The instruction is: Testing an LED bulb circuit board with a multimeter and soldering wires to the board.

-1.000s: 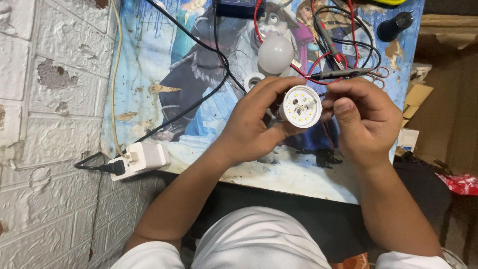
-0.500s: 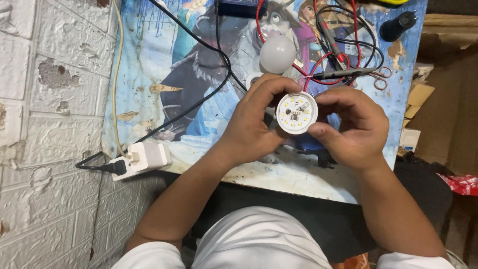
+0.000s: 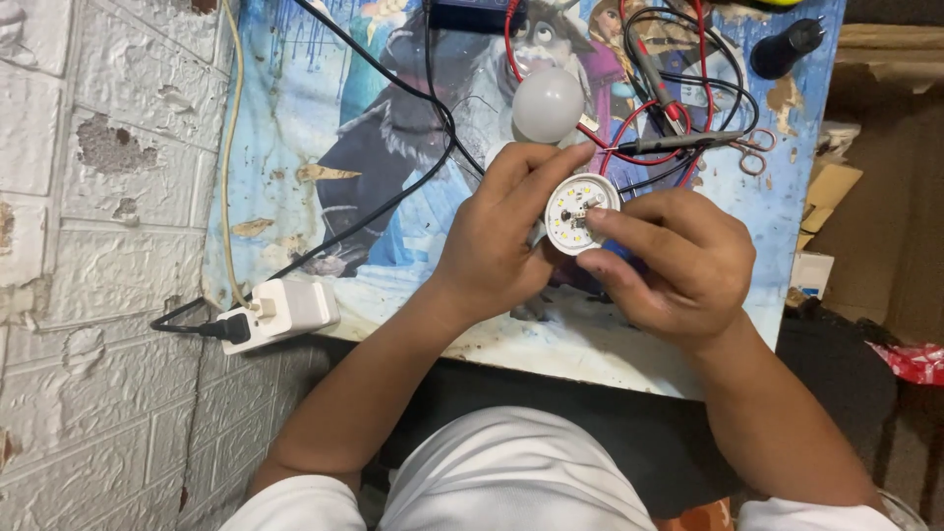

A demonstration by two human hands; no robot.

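Both hands clamp the bulb base [image 3: 580, 212]: left hand [image 3: 497, 241] grips its rim, right hand [image 3: 678, 265] fingertip probing the LED disc.

1 head camera, close, straight down over the table [image 3: 295, 147] edge

Body of the bulb base [image 3: 582, 213] mostly hidden: left hand [image 3: 492, 246] wraps its near side, right hand [image 3: 678, 265] covers the lower edge, index fingertip [image 3: 595, 214] over part of the round LED board. Chips beside that fingertip too small to count. Red and black wires [image 3: 678, 108] beyond the fingers run off the top edge; ends unseen. Dark box [image 3: 472, 12] above the left fingers cut by the frame. Black cylinder [image 3: 784, 47] far right of the fingers: kind unclear.
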